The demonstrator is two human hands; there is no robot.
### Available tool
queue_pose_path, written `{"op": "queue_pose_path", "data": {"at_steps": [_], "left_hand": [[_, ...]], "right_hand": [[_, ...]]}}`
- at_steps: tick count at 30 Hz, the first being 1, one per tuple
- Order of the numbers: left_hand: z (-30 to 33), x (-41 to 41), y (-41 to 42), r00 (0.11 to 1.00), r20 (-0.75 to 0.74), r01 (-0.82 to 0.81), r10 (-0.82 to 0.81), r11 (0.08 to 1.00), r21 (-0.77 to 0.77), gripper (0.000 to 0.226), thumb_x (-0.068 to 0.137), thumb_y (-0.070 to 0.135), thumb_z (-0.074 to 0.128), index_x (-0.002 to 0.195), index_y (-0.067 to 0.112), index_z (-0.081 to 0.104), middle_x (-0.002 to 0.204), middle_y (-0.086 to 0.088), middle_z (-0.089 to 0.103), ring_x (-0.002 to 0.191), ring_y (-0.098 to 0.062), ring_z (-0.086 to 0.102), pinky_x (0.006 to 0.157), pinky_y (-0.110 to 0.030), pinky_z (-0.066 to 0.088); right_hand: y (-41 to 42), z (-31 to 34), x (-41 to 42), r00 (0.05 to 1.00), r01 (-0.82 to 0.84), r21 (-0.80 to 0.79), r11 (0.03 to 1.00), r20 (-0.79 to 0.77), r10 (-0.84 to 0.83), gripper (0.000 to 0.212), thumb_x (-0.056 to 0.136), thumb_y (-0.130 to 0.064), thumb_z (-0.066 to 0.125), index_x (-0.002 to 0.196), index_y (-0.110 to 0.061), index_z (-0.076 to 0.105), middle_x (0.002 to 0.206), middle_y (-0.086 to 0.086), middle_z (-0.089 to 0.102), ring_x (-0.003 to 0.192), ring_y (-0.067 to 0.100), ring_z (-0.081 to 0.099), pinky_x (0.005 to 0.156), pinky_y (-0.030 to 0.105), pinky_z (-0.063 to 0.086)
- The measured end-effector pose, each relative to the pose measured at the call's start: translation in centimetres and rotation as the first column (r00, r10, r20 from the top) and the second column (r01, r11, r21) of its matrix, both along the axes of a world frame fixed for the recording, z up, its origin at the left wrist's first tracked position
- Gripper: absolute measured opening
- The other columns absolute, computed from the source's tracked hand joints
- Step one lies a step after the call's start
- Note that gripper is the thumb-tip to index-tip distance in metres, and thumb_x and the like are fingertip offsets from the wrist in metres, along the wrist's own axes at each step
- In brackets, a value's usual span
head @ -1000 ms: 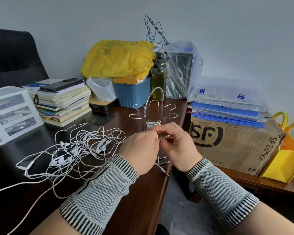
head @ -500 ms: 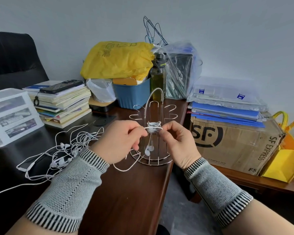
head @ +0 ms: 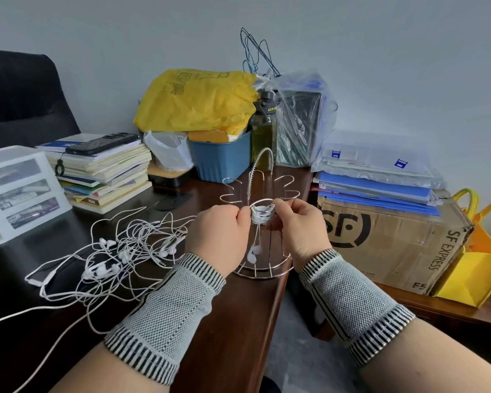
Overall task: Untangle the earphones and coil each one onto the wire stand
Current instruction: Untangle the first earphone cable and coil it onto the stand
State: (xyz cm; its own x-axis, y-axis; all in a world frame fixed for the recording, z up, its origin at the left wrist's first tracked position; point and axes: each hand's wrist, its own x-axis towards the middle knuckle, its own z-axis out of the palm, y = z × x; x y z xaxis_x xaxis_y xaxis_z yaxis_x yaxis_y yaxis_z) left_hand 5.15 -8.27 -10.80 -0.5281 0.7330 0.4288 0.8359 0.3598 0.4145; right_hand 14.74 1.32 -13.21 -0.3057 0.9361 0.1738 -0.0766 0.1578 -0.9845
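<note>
A white earphone cable [head: 262, 216] is seen wound in a tight coil on a hook of the wire stand [head: 260, 248], which is set at the edge of a dark wooden desk [head: 233, 321]. The coil is pinched from one side by the left hand [head: 220, 236] and from the other by the right hand [head: 301, 229]. Two earbuds [head: 253, 253] are hung below the coil. A tangle of white earphones [head: 119, 256] is spread on the desk to the left, beside a stack of books [head: 105, 171].

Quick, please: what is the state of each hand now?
Left hand: pinches the coiled earphone on the wire stand.
Right hand: pinches the same coil.
</note>
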Motion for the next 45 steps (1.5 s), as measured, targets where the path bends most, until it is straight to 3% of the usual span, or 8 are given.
{"op": "queue_pose_path", "data": {"at_steps": [3, 9, 14, 17, 27, 33, 38, 45], "left_hand": [[0.0, 0.4, 0.5, 0.999, -0.032, -0.007, 0.006, 1.000, -0.022, 0.052, 0.102, 0.039, 0.033, 0.079, 0.014, 0.072, 0.081, -0.001, 0.072, 0.077, -0.022, 0.063, 0.071, -0.036, 0.051], [-0.1, 0.7, 0.8, 0.999, 0.049, -0.001, 0.003, 0.999, -0.042, 0.052, 0.102, 0.033, 0.032, 0.083, 0.012, 0.075, 0.082, -0.005, 0.072, 0.081, -0.023, 0.064, 0.071, -0.032, 0.046], [-0.5, 1.1, -0.3, 0.959, 0.262, 0.099, -0.105, 0.994, 0.038, 0.045, 0.100, 0.029, 0.038, 0.067, 0.017, 0.067, 0.050, 0.002, 0.060, 0.049, -0.004, 0.060, 0.059, -0.023, 0.048], [-0.8, 1.2, -0.9, 0.945, 0.274, 0.149, -0.177, 0.982, 0.120, 0.040, 0.102, 0.027, 0.041, 0.073, 0.013, 0.065, 0.060, 0.003, 0.065, 0.054, 0.003, 0.060, 0.054, -0.010, 0.041], [-1.2, 1.1, -1.5, 0.916, 0.286, 0.242, -0.282, 0.955, 0.170, 0.036, 0.098, 0.020, 0.051, 0.066, 0.010, 0.065, 0.079, 0.009, 0.063, 0.055, 0.004, 0.058, 0.055, -0.006, 0.036], [-1.2, 1.1, -1.7, 0.946, 0.173, 0.269, -0.275, 0.962, 0.057, 0.029, 0.098, 0.029, 0.049, 0.074, 0.022, 0.066, 0.079, 0.012, 0.059, 0.070, -0.005, 0.057, 0.060, -0.011, 0.036], [-1.4, 2.0, -1.8, 0.956, 0.076, 0.283, -0.284, 0.959, 0.023, 0.027, 0.098, 0.034, 0.046, 0.081, 0.021, 0.062, 0.086, 0.007, 0.061, 0.077, -0.011, 0.063, 0.074, -0.034, 0.050], [-2.0, 2.2, -0.9, 0.970, -0.045, 0.240, -0.240, 0.971, 0.002, 0.028, 0.100, 0.033, 0.044, 0.094, 0.021, 0.069, 0.087, 0.006, 0.058, 0.090, -0.016, 0.054, 0.077, -0.030, 0.044]], "right_hand": [[0.0, 0.2, -0.3, 0.999, 0.035, 0.000, 0.999, 0.008, -0.035, 0.028, 0.087, -0.026, 0.064, 0.064, -0.011, 0.062, 0.064, 0.011, 0.068, 0.075, 0.039, 0.068, 0.074, 0.050, 0.056], [0.4, 0.2, -0.1, 1.000, 0.019, -0.053, 0.998, 0.015, -0.018, 0.033, 0.083, -0.026, 0.068, 0.053, -0.017, 0.059, 0.057, 0.005, 0.066, 0.065, 0.028, 0.066, 0.072, 0.044, 0.056], [0.4, 0.3, 0.0, 0.999, 0.013, -0.071, 0.997, 0.031, -0.011, 0.034, 0.082, -0.025, 0.068, 0.050, -0.017, 0.060, 0.056, 0.004, 0.066, 0.064, 0.023, 0.064, 0.062, 0.035, 0.048], [0.4, 0.2, 0.1, 1.000, 0.005, -0.080, 0.997, 0.020, -0.003, 0.034, 0.083, -0.024, 0.067, 0.051, -0.016, 0.060, 0.059, 0.007, 0.068, 0.065, 0.024, 0.064, 0.059, 0.031, 0.044], [0.0, -0.3, 0.6, 0.998, -0.057, -0.059, 0.997, -0.034, 0.055, 0.030, 0.086, -0.021, 0.065, 0.055, -0.018, 0.063, 0.058, 0.003, 0.066, 0.067, 0.024, 0.062, 0.065, 0.034, 0.046], [-0.4, -0.7, 1.5, 0.989, -0.112, 0.035, 0.993, -0.097, 0.115, 0.014, 0.084, -0.006, 0.064, 0.072, -0.014, 0.064, 0.073, 0.010, 0.070, 0.072, 0.020, 0.064, 0.068, 0.031, 0.049], [-1.1, -1.0, 1.8, 0.976, -0.212, 0.084, 0.974, -0.029, 0.215, 0.027, 0.084, -0.025, 0.071, 0.058, -0.020, 0.067, 0.063, 0.007, 0.061, 0.064, 0.020, 0.053, 0.069, 0.037, 0.048], [-0.8, 0.2, 1.9, 0.957, -0.284, -0.017, 0.959, 0.062, 0.285, 0.026, 0.082, -0.021, 0.073, 0.057, -0.012, 0.068, 0.057, 0.005, 0.055, 0.060, 0.021, 0.046, 0.062, 0.034, 0.041]]}}
